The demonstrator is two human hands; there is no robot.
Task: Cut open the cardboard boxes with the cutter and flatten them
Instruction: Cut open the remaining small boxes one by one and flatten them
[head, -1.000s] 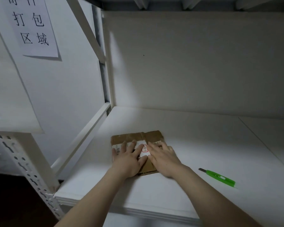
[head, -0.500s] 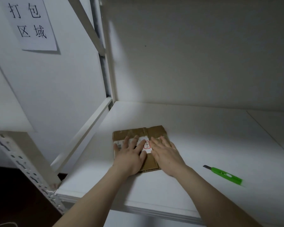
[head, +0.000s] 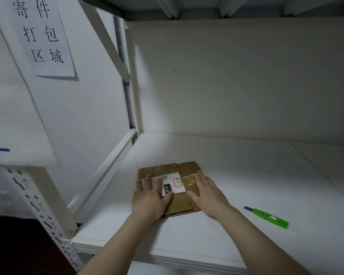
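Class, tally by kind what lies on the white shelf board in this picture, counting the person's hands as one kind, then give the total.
Cardboard box, flattened: 1
Cutter, green: 1
Hands, both laid flat on the box: 2 (left hand, right hand)
Total: 4

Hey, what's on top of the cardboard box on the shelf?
The left hand and right hand lie flat on the cardboard box. A white label shows between them, its left part covered by the left hand.
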